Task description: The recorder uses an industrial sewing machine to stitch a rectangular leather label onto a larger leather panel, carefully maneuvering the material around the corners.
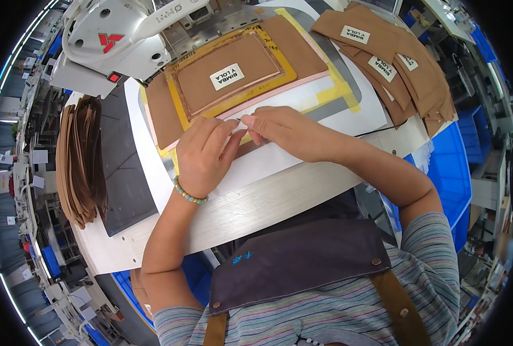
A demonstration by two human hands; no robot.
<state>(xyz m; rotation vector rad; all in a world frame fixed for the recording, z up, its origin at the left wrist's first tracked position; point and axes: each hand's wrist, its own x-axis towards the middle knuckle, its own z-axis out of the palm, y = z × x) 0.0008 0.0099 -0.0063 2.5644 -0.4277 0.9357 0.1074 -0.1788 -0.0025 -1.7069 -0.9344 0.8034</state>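
Note:
My left hand (201, 153), with a beaded bracelet at the wrist, and my right hand (294, 132) meet fingertip to fingertip. Both are closed in a pinch around something tiny and dark, too small to name. Just beyond them a brown fabric panel (204, 95) lies flat, with a white printed label (227, 76) at its middle. A yellow rectangular frame (291, 70) surrounds the label area. More brown fabric (305, 49) extends beyond that frame on the left and right, edged with pink and yellow tape strips.
A white sewing machine head (109, 34) stands at the far left. Brown labelled pieces (383, 63) are heaped at the right; a stack of folded brown pieces (77, 167) stands at the left beside a dark board (124, 167). Blue bins (450, 173) sit below the table (279, 190).

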